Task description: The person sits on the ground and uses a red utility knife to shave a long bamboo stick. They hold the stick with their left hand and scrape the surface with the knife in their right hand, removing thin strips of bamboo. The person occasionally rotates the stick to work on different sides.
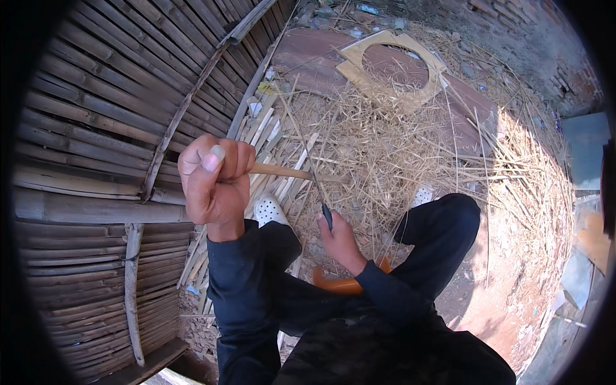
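A pale bamboo strip [276, 170] sticks out to the right from the fist of my left hand [217, 176], which is closed around its left end. My right hand [341, 242] grips the black handle of a knife [317, 185], lower and to the right. The thin dark blade points up and away, and crosses the strip near its right end. Whether the edge touches the strip or just passes over it, I cannot tell. Beneath both hands lie split bamboo strips [262, 128] and a heap of curly bamboo shavings [378, 138].
A bamboo slat wall [90, 122] stands close on the left. An orange low seat [343, 284] is between my legs, and white dotted shoes [273, 210] are on my feet. A yellowish board with a round hole [350, 72] lies at the far side, near a brick wall [513, 29].
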Available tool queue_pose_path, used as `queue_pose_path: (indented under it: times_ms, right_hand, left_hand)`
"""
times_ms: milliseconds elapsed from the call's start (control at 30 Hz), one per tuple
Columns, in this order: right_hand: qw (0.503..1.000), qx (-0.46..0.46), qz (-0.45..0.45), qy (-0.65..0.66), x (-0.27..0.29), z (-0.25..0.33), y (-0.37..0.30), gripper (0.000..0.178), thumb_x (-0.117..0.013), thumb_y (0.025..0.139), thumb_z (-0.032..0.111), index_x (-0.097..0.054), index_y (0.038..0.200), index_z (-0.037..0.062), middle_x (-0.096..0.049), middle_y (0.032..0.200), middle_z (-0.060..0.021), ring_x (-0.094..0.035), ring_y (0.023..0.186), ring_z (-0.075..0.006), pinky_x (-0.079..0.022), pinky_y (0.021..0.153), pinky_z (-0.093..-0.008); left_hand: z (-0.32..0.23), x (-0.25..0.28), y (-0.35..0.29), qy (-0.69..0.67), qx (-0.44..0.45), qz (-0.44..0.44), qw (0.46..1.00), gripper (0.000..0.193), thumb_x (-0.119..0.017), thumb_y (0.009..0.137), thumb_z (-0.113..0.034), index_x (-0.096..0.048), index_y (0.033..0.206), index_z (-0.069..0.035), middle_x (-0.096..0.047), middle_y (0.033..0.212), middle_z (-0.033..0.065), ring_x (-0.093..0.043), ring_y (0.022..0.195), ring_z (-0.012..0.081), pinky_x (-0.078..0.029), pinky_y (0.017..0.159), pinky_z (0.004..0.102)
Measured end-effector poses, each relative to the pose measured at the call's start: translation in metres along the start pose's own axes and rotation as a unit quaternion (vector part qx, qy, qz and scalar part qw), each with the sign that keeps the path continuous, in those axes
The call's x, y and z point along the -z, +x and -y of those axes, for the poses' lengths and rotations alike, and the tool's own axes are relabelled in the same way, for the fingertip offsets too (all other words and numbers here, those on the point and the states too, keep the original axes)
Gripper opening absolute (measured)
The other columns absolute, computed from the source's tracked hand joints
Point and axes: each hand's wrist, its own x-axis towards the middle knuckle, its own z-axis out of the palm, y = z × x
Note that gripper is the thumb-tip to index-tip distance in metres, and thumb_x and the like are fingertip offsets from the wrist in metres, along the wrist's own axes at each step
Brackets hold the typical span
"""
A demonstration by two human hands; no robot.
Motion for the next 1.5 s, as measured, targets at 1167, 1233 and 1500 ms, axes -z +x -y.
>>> queue_pose_path:
  times_ms: [1167, 1233, 1500]
  right_hand:
    - [0.994, -0.043, 0.052, -0.087, 0.038, -0.016, -0.001, 0.033, -0.053, 0.093, 0.031, -0.054, 0.089, -0.0012, -0.058, 0.065, -0.0261, -0.059, 0.065, -0.0454, -0.045, 0.058, -0.0502]
    - [0.999, 0.021, 0.033, -0.023, 0.035, 0.013, -0.01, 0.033, -0.053, 0.093, 0.031, -0.054, 0.089, -0.001, -0.058, 0.065, -0.0259, -0.059, 0.065, -0.0453, -0.045, 0.058, -0.0503]
    - [0.996, -0.049, 0.06, -0.041, 0.035, -0.078, 0.028, 0.034, -0.051, 0.095, 0.037, -0.052, 0.089, 0.0033, -0.053, 0.056, -0.0123, -0.053, 0.046, -0.0316, -0.042, 0.043, -0.0395]
  left_hand:
    - [-0.002, 0.002, 0.003, -0.024, 0.065, 0.059, 0.996, 0.033, -0.05, 0.085, -0.007, -0.029, 0.061, -0.013, -0.026, 0.049, -0.0037, -0.019, 0.043, 0.0072, -0.019, 0.046, 0.0283]
    - [0.0, -0.011, 0.0, 0.014, 0.056, 0.125, 0.991, 0.033, -0.052, 0.084, -0.006, -0.029, 0.061, -0.013, -0.026, 0.05, -0.0035, -0.019, 0.044, 0.0078, -0.019, 0.046, 0.0283]
    - [0.004, -0.012, 0.003, 0.06, 0.028, 0.102, 0.993, 0.035, -0.053, 0.084, -0.007, -0.028, 0.06, -0.013, -0.024, 0.051, -0.0049, -0.018, 0.046, 0.0072, -0.017, 0.048, 0.0284]
